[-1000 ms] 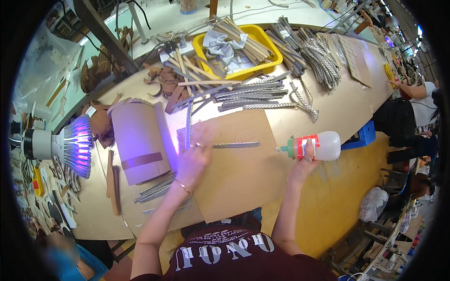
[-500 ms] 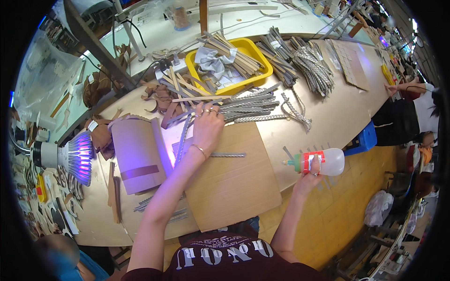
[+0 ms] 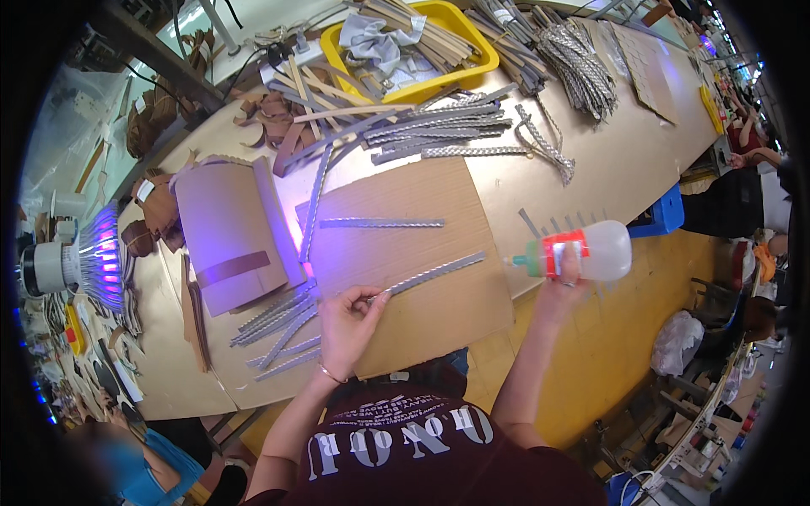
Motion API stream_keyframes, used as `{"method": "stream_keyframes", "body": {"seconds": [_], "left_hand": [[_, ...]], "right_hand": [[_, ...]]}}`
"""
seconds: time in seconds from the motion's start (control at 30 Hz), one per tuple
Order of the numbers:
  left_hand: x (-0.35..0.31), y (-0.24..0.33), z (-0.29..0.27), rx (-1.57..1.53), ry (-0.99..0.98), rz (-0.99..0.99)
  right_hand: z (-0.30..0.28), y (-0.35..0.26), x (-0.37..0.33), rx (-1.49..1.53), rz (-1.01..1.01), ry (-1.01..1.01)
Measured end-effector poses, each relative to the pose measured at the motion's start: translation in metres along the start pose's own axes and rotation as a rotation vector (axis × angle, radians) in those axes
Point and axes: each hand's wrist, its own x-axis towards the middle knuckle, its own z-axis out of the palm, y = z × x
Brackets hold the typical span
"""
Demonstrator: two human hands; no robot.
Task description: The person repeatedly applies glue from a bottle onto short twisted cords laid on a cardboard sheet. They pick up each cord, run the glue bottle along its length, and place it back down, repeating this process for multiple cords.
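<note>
My left hand (image 3: pixel 350 325) pinches one end of a narrow grey strip with a silver braided look (image 3: pixel 439 273). The strip slants up to the right over a brown cardboard sheet (image 3: pixel 405 337). A second strip like it (image 3: pixel 381 223) lies across the upper part of the sheet. On the right, my right hand (image 3: pixel 570 278) is wrapped round a clear squeeze bottle (image 3: pixel 606 250) with a red label and a green cap. The bottle is tilted on its side, its nozzle pointing left toward the sheet. Several similar strips (image 3: pixel 278 325) lie left of my left hand.
Beyond the sheet lies a pile of grey braided strips (image 3: pixel 456 122), with a yellow tray (image 3: pixel 488 63) behind it. A curved cardboard piece (image 3: pixel 228 228) and a lamp (image 3: pixel 76 257) stand at the left. A blue stool (image 3: pixel 662 211) is past the table's right edge.
My left hand has come back from the far strip pile toward me and now holds a strip over the cardboard. My right hand still holds the bottle. The view has shifted nearer.
</note>
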Motion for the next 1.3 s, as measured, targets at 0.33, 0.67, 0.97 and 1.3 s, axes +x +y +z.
{"method": "stream_keyframes", "body": {"seconds": [0.33,0.67,0.97,1.3], "left_hand": [[0.0,-0.004,-0.003,0.094,0.003,0.052],[0.004,-0.009,-0.003,0.076,-0.029,0.08],[0.011,-0.012,-0.007,-0.045,-0.254,-0.128],[0.024,-0.019,-0.027,-0.4,-0.546,-0.265]], "right_hand": [[0.023,0.0,-0.021,-0.407,-0.18,-0.25],[0.03,0.007,-0.033,-0.438,-0.211,-0.26],[0.057,0.003,-0.077,-0.364,-0.249,-0.408],[0.076,-0.006,-0.108,-0.317,-0.216,-0.553]]}}
